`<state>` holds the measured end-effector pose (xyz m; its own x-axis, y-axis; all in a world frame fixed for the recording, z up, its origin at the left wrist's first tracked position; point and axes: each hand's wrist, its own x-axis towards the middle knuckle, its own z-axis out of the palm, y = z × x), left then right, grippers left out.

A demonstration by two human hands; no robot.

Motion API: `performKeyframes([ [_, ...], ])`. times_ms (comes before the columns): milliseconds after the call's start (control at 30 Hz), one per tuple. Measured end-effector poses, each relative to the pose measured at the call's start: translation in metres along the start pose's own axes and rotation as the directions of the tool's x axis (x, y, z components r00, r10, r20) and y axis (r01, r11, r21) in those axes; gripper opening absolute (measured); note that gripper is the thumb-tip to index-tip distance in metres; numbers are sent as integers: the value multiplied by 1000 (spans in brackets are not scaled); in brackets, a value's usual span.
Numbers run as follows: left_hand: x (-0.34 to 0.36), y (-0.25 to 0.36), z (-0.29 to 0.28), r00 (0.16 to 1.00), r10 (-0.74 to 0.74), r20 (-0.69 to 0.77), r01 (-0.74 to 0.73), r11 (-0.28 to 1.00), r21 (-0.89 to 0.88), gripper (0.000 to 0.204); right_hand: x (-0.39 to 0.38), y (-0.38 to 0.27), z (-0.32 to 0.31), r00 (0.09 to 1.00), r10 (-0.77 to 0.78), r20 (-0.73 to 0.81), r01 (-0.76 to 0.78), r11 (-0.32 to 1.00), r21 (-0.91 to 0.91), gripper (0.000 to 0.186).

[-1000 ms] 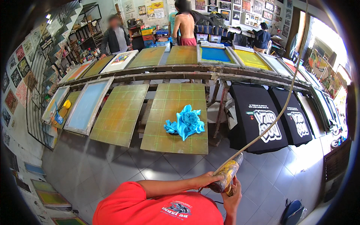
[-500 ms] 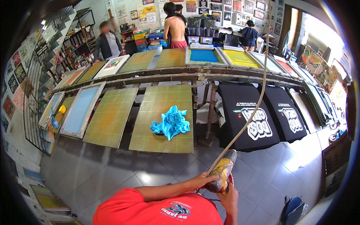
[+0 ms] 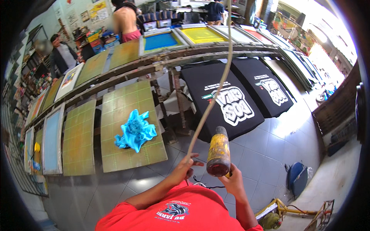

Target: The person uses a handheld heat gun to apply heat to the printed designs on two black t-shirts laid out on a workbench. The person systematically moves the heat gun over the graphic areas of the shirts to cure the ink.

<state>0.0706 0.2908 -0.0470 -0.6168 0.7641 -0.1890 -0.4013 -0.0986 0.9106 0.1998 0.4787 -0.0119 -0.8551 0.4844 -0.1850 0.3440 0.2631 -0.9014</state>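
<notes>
My right hand (image 3: 233,182) is closed round the handle of a worn yellow and black heat gun (image 3: 218,154). Its barrel points away from me, toward a black T-shirt (image 3: 211,85) with white lettering. My left hand (image 3: 184,168) is just left of the tool and apart from it, with some fingers stretched out. A long beige cord (image 3: 210,107) hangs from above and comes down against the left hand; whether the palm touches it is hidden. Another black printed T-shirt (image 3: 249,73) lies farther right on the rack.
A crumpled blue cloth (image 3: 135,131) lies on a gridded board (image 3: 127,96). Framed screens, one blue (image 3: 161,41) and one yellow (image 3: 202,35), line the far row. A blue chair-like object (image 3: 297,175) and a yellow metal frame (image 3: 295,210) are at right. Several people stand at the back.
My left hand has come off the heat gun and moved left beside the cord. The right hand has kept the tool, now turned more upright. The view has swung right.
</notes>
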Motion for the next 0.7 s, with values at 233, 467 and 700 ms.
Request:
performKeyframes([
  [233,52,39,-43,998,70,-7,-70,998,-8,55,80,-36,-33,998,49,-48,-35,966,257,23],
  [467,92,56,-62,977,124,-174,-140,986,-88,55,152,-67,-71,999,26,44,-48,794,606,29],
  [700,113,40,-54,866,252,-431,-353,920,-171,44,223,-72,-103,991,-9,132,-87,708,701,29],
])
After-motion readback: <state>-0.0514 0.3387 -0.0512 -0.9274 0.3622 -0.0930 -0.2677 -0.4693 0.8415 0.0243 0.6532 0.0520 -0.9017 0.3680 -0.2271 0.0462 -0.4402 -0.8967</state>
